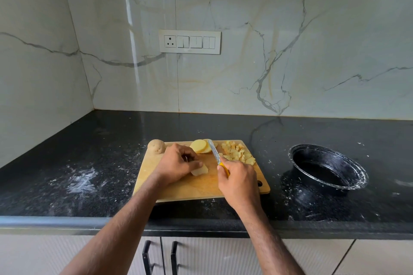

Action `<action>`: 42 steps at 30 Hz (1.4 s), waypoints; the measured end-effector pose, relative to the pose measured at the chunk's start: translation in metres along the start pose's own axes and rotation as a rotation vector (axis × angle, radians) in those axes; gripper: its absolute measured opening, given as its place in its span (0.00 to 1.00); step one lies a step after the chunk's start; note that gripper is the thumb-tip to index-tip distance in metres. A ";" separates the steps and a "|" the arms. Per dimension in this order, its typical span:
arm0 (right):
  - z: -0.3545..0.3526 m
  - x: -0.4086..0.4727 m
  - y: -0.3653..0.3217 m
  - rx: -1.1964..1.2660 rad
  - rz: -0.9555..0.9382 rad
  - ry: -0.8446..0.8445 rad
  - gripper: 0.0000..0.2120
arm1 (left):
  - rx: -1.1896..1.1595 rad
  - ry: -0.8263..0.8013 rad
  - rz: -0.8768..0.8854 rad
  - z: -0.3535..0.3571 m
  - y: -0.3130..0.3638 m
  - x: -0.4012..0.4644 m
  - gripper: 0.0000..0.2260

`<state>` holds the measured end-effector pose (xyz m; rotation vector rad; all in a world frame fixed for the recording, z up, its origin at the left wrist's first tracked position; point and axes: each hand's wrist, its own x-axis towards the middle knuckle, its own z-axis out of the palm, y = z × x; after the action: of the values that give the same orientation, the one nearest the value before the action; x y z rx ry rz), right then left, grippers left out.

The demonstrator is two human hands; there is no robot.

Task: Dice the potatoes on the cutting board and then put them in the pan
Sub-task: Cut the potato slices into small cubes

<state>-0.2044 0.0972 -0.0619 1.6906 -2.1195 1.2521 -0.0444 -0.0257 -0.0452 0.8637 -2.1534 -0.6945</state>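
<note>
A wooden cutting board lies on the black counter. My left hand holds a pale potato piece down on the board with curled fingers. My right hand grips a yellow-handled knife, its blade raised and pointing away, just right of the piece. Stacked potato slices lie at the board's far edge. A heap of diced potato sits at the far right corner. A whole unpeeled potato rests at the far left corner. The black pan stands to the right, nothing in it.
The dark granite counter is dusted with white powder on the left and around the pan. A marble backsplash with a switch panel stands behind. Cabinet doors with black handles are below the counter edge.
</note>
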 end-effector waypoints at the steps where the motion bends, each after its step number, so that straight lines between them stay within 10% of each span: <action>1: 0.000 0.000 0.000 0.001 0.001 -0.004 0.15 | 0.042 -0.006 -0.001 0.001 -0.001 0.001 0.05; 11: 0.000 0.000 0.002 0.001 -0.013 0.000 0.15 | 0.097 0.042 0.002 0.002 -0.001 0.001 0.08; 23: 0.001 -0.001 0.003 0.001 -0.018 0.009 0.15 | 0.047 -0.502 -0.011 -0.027 -0.001 0.000 0.20; 42: -0.004 -0.006 -0.001 0.017 -0.027 -0.008 0.14 | 0.139 0.000 -0.025 -0.006 0.006 -0.020 0.21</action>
<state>-0.2031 0.1042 -0.0618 1.7277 -2.0894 1.2620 -0.0309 -0.0079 -0.0455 0.9648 -2.2147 -0.5619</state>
